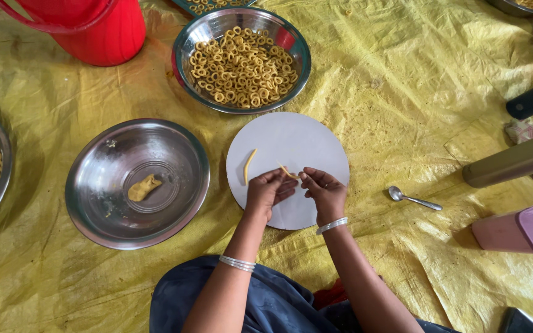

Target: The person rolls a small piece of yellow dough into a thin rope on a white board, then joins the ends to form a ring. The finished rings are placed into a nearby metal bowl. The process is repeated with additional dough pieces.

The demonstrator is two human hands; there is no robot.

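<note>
My left hand [268,192] and my right hand [323,192] meet over a round white board [291,139] and pinch a thin yellow dough strand [289,172] between their fingertips. A second short dough strip [249,165] lies on the board's left part. To the left stands a steel bowl [183,185] holding a small lump of yellow dough [144,187]. Behind the board, another steel bowl [183,46] is filled with several small dough rings [242,66]. Silver bangles circle both wrists.
A yellow plastic sheet [402,80] covers the floor. A red bucket [94,28] stands at the back left. A third bowl with rings [1,148] sits at the left edge. A spoon [411,198], a pink box [519,229] and a tan bar [513,161] lie to the right.
</note>
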